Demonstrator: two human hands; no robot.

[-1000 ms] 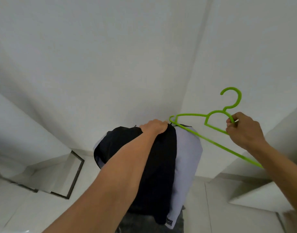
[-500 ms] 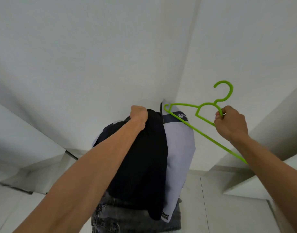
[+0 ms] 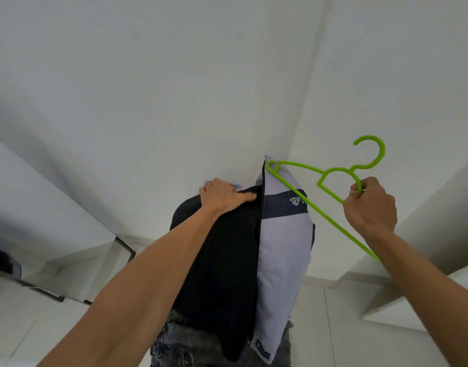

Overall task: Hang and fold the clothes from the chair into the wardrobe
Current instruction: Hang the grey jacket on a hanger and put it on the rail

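A black and pale lilac jacket (image 3: 280, 247) hangs in front of me, its top held up by my left hand (image 3: 223, 196), which is shut on the black fabric. My right hand (image 3: 370, 207) grips the neck of a bright green plastic hanger (image 3: 322, 181). The hanger's left arm tip is poked into the jacket's upper edge, and its hook points up to the right. Under the jacket lie dark grey washed jeans (image 3: 190, 348), partly hidden.
White walls meet in a corner behind the jacket. A white panel with a dark edge (image 3: 121, 250) stands at the lower left. A white ledge (image 3: 412, 295) juts in at the lower right. A dark object (image 3: 5, 260) shows at the far left edge.
Both hands have lifted the jacket and hanger higher. The hanger's left tip has slid into the jacket's top edge, and the lilac panel with its logo band now shows.
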